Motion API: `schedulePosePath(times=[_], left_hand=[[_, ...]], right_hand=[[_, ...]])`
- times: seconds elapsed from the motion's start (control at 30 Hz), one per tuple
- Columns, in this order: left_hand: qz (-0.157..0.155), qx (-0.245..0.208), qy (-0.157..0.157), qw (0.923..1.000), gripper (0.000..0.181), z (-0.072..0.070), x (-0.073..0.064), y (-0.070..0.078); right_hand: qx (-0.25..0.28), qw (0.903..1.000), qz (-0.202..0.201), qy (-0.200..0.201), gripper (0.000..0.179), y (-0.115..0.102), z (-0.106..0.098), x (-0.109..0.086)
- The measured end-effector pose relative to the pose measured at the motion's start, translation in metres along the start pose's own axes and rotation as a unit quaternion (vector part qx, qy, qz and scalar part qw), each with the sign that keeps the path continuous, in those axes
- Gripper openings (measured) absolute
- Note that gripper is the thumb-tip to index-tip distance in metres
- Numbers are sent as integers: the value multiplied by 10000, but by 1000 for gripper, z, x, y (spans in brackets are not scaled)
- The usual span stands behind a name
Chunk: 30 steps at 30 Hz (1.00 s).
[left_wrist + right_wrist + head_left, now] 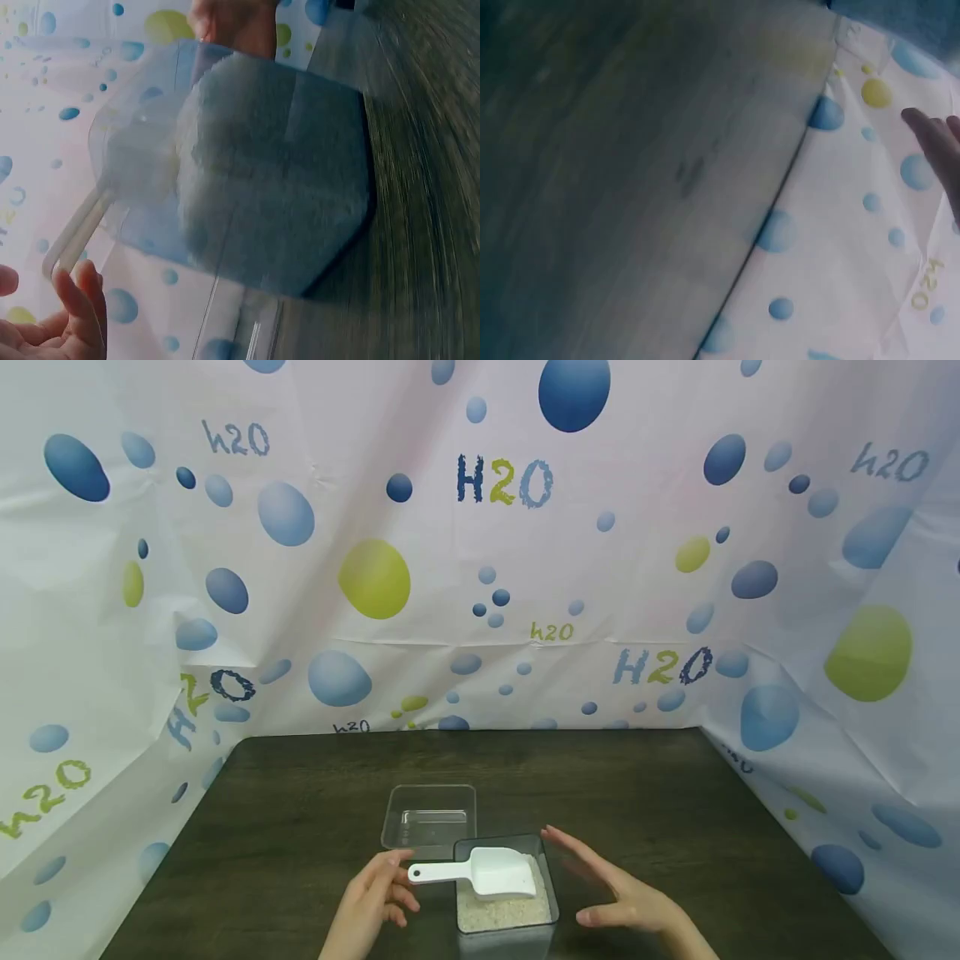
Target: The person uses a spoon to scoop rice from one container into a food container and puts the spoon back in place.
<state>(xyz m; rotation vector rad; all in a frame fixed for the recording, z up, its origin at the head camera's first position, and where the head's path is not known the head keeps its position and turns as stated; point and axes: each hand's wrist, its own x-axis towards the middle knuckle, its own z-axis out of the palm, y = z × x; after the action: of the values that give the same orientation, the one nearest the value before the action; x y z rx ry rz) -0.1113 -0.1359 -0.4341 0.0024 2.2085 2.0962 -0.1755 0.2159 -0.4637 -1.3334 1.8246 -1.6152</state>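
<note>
A tall clear container (506,946) with a dark rim stands near the table's front, filled well up with pale, rice-like grains (491,917). On the grains lies a white scoop (501,872), its handle sticking out over the left rim. My left hand (366,900) is beside that handle, fingers loosely bent; in the left wrist view its fingertips (71,289) are right at the end of the handle (75,232). To the right of the container, my right hand (626,900) is spread with thumb and fingers apart, holding nothing.
Just behind the container, slightly left, sits a shallow clear plastic tray (431,789). Both are on a dark wooden table (315,793). A white sheet (450,685) printed with blue and green drops hangs along the back and sides.
</note>
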Motion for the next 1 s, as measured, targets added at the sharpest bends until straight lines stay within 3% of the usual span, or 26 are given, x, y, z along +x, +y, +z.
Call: schedulePosePath(times=[0.17, 0.43, 0.63, 0.83, 1.0], left_hand=[[-23, -561, -338, 9979, 48, 11, 4, 0], [-163, -970, -370, 9945, 44, 22, 8, 1], [-111, -796, -343, 9962, 39, 27, 13, 4], [-126, -405, -397, 9983, 31, 29, 17, 5], [-136, -368, -518, 9979, 29, 29, 18, 6]], right_hand=[[370, 9990, 112, -235, 94, 7, 6, 11], [241, 9997, 90, 55, 116, 13, 18, 28], [-108, 9996, 197, 177, 120, 17, 18, 31], [-159, 9991, 307, 239, 117, 17, 19, 29], [-199, 9989, 351, 245, 114, 16, 20, 31]])
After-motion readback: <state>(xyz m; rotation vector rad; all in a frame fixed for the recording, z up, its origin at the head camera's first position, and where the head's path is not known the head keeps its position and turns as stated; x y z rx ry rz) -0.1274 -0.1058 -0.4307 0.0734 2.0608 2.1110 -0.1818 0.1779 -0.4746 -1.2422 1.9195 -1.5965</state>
